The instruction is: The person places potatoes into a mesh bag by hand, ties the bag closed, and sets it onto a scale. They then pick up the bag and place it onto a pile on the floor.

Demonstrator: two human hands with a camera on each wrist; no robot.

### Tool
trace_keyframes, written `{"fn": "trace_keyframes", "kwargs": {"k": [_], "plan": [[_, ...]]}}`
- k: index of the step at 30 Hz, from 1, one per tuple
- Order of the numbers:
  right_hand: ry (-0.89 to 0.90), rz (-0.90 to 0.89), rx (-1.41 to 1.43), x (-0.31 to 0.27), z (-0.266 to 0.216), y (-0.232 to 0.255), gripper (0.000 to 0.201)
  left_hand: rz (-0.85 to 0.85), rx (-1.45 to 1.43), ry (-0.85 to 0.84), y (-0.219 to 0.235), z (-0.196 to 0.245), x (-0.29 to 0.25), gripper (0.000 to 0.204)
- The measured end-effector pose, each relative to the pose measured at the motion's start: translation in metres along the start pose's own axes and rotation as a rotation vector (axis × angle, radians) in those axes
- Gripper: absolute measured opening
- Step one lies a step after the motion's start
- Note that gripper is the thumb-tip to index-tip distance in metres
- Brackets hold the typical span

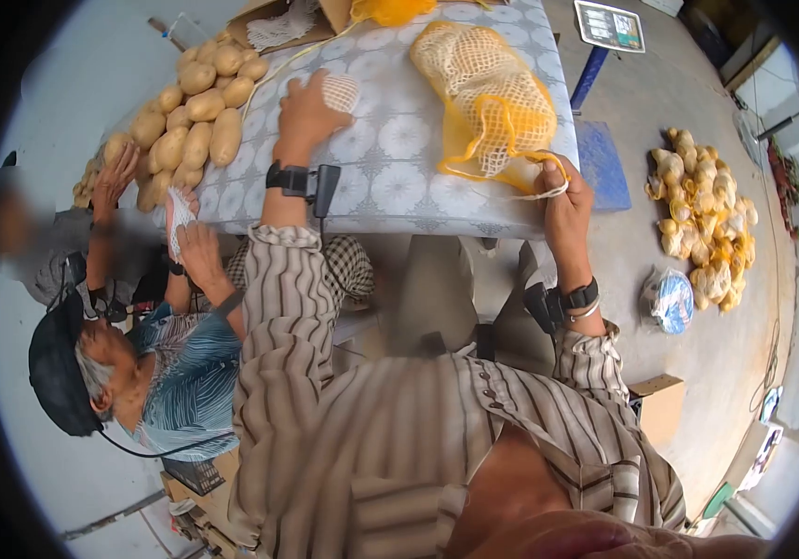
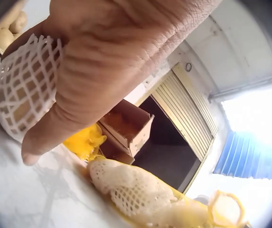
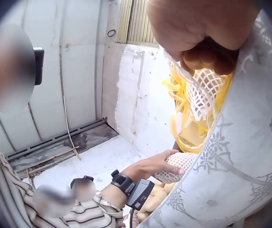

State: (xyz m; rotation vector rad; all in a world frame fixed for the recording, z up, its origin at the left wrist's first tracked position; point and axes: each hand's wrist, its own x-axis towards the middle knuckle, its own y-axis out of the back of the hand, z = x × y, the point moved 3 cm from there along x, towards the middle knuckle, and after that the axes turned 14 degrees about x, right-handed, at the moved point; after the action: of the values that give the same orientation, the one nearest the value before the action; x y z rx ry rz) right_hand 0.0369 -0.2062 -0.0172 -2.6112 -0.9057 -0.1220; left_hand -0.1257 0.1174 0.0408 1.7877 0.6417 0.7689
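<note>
My left hand (image 1: 309,114) grips a potato wrapped in a white foam net sleeve (image 1: 342,93) at the tabletop. In the left wrist view, the thumb lies along one side of the wrapped potato (image 2: 27,92), whose far side the hand hides. At the table's right edge, my right hand (image 1: 569,197) pinches the drawstring and gathered mouth of a yellow mesh bag (image 1: 488,88). Several foam-wrapped potatoes fill that bag, which lies on the table. The right wrist view shows curled fingers (image 3: 204,59) over the bag's yellow netting (image 3: 185,102).
A heap of bare potatoes (image 1: 199,102) covers the table's left side. A cardboard box (image 1: 297,23) and a yellow mesh bundle (image 1: 390,9) stand at the back. Another person (image 1: 181,354) handles a white foam net (image 1: 179,219). Filled bags (image 1: 702,219) and a scale (image 1: 609,26) are on the right.
</note>
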Motion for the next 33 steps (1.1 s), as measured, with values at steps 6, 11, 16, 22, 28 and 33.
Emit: {"fn": "trace_keyframes", "kwargs": {"k": [6,11,16,22,28,33], "plan": [[0.057,0.020,0.055,0.001,-0.006,-0.001,0.033,0.087,-0.497,0.244,-0.023,-0.027,-0.029,0.091],[0.062,0.016,0.047,0.002,-0.003,0.003,0.040,-0.048,-1.246,0.237,-0.013,0.001,-0.082,0.091],[0.028,0.059,0.092,0.003,-0.003,0.004,0.039,-0.210,-2.081,0.010,0.019,0.058,-0.138,0.096],[-0.089,0.134,0.506,0.008,0.006,0.009,0.032,-0.392,-2.002,-0.346,0.068,0.124,-0.143,0.097],[-0.036,0.078,0.501,-0.001,-0.006,0.020,0.019,-0.619,-2.123,-0.438,0.057,0.162,-0.146,0.097],[-0.141,-0.076,0.216,-0.017,-0.022,0.028,0.026,-0.703,-2.116,-0.456,0.036,0.158,-0.165,0.099]]}}
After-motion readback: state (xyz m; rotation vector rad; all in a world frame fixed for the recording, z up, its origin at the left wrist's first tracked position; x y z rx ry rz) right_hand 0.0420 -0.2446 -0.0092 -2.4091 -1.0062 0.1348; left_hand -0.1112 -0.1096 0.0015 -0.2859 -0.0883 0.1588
